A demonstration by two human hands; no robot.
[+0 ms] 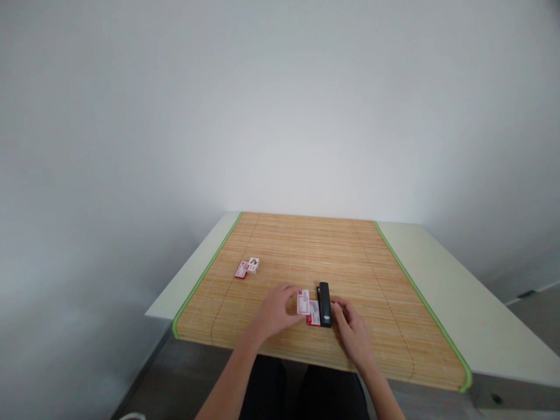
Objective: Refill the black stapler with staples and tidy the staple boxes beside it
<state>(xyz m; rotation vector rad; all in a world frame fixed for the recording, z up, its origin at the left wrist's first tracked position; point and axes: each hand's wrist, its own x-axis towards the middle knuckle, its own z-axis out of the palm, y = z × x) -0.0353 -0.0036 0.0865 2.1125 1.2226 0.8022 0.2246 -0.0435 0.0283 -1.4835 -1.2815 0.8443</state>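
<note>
Black oblong stapler [325, 306] on tan slatted bamboo mat [306, 245].
From here I see the flat red-and-white box [315, 318] just left of it, the small pink-and-white box [303, 303] in the left hand [276, 309], the right hand [352, 332] right of the stapler. Farther left, behind, the thin red-and-white box [241, 270] lies beside the small white box [253, 266].

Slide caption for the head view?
Left hand holding a red-and-white box; right hand beside a black stapler on a bamboo mat.

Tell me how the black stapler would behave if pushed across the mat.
The stapler is long and blocky, so it would likely slide, not roll. The slatted mat might make it catch slightly. It looks solid, so probably stiff.
</note>
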